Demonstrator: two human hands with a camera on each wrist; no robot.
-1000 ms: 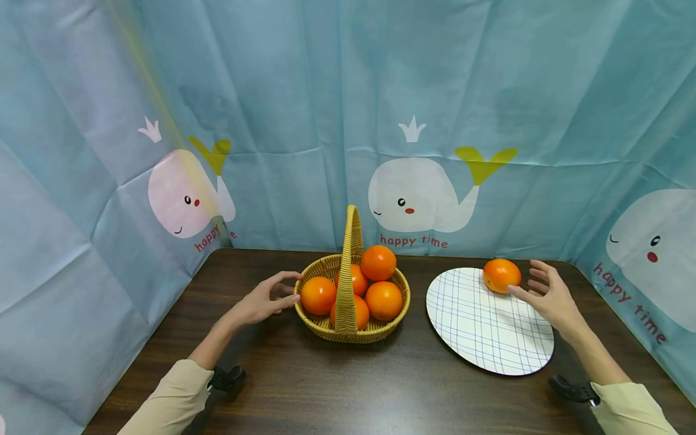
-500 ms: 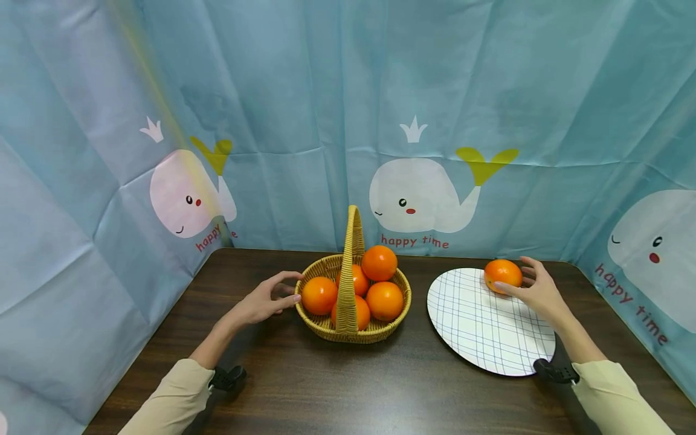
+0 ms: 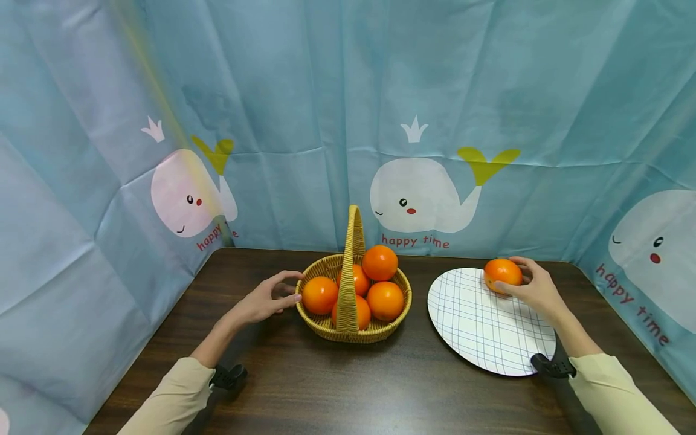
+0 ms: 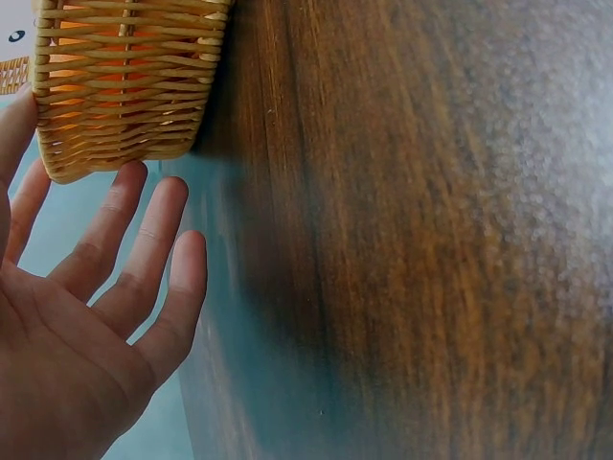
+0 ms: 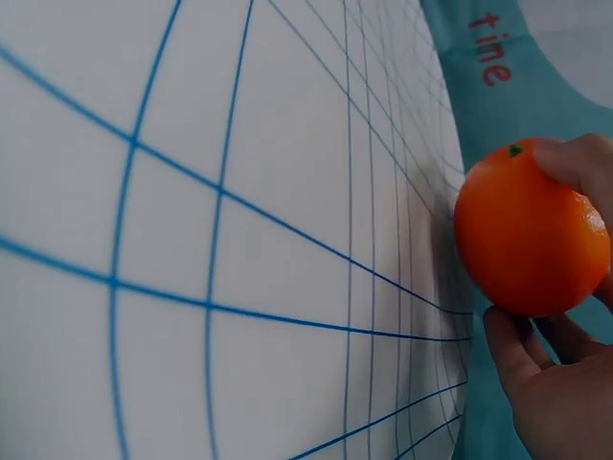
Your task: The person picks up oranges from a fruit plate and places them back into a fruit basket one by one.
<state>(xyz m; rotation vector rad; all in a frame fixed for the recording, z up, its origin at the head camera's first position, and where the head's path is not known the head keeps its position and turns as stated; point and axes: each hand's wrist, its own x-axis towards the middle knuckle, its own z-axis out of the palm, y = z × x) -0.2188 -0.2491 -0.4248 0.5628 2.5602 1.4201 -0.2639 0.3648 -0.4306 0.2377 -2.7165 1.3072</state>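
Observation:
My right hand [image 3: 539,295] holds an orange [image 3: 500,273] between thumb and fingers at the far edge of a white plate [image 3: 484,338] with blue grid lines. In the right wrist view, the thumb lies on top near the orange's [image 5: 527,230] green stem mark, the fingers on its other side. A yellow woven basket [image 3: 321,331] with a tall handle stands mid-table with several oranges [image 3: 385,300] inside. At its left side is my left hand [image 3: 263,302], thumb and index fingertips at the rim. In the left wrist view, the remaining fingers are loosely extended beside the basket [image 4: 129,105].
Everything stands on a dark brown wooden table [image 3: 380,386]. Behind it hangs a light blue curtain [image 3: 304,121] printed with white whales. Bare tabletop lies between the basket and the plate, and along the front.
The right hand has moved left and closed in on the orange, its thumb and fingers now against the fruit. The left hand and basket have stayed in place.

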